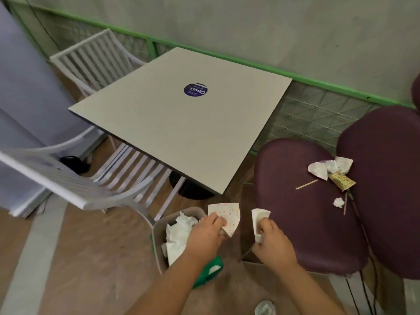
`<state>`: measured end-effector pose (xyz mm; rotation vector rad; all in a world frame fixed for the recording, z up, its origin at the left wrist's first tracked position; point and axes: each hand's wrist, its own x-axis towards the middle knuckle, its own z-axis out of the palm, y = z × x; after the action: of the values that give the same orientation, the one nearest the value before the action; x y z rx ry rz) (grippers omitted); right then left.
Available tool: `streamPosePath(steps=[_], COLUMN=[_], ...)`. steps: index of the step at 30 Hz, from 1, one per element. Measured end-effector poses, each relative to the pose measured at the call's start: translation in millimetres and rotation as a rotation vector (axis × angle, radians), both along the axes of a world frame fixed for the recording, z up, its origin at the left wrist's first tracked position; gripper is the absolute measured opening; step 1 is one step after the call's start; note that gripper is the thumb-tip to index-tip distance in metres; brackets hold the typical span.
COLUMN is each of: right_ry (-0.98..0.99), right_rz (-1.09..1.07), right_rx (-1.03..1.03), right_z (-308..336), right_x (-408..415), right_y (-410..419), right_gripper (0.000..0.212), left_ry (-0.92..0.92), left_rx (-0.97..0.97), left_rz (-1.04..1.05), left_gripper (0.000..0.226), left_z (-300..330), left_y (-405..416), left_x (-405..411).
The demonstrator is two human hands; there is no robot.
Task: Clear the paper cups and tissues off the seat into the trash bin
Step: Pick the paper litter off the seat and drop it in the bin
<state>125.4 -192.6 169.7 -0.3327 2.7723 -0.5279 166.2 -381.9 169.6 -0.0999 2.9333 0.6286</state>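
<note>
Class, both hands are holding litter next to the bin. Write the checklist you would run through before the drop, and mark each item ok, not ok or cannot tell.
1. Left hand grips the dotted paper cup: ok.
2. Right hand grips the white paper cup: ok.
3. Dotted paper cup is over the trash bin opening: not ok, it sits just past the bin's right rim.
4. White paper cup is over the bin: not ok, it is between bin and seat.
5. Bin has room: cannot tell, tissues already reach near the rim.
6. Seat is cleared: not ok, crumpled cups, wooden sticks and a tissue ball remain.
</note>
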Motion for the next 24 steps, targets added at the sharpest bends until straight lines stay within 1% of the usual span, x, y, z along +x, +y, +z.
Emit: streamPosePath(steps=[5,8,10,13,16,19,20,22,24], right_ry=[-0.040,-0.092,-0.148,-0.267,-0.368,-0.465,-0.503,-0.561,-0.580], right_rz=[0.129,0.221,0.222,0.183,0.141,0.023,-0.026,-0.100,-0.152], right_rx=[0.026,0.003,-0.039,-0.138,-0.212,-0.304,-0.336,-0.373,-0.386], right_z=[1,2,1,-11,-26,-40,-43,-50,-55], right_x=[17,24,26,27,30,31,30,29,29], right_y=[-38,-62,-78,-97,-110,-121,-123,-130,-137], right_gripper=[0.031,0.034,0.035,0.044,0.052,0.056,0.056,0.054,0.052], left_ry=[-0.162,-0.202,-0.230,-0.303,-0.397,-0.465,-0.476,-0.487,-0.493], left_rx=[-0.043,-0.010,0.038,0.140,0.140,0.174,0.177,0.174,0.141], left_rz=[0.142,0.260,0.349,0.474,0.478,0.469,0.464,0.467,0.446], left_gripper=[0.034,0.034,0.031,0.036,0.056,0.069,0.070,0.064,0.060], left_z=[-28,-41,-50,-67,-85,-103,-103,-105,-108], left_y=[-56,-81,-91,-102,-107,-109,-108,-109,-109], left_x=[46,61,67,73,79,85,87,90,92])
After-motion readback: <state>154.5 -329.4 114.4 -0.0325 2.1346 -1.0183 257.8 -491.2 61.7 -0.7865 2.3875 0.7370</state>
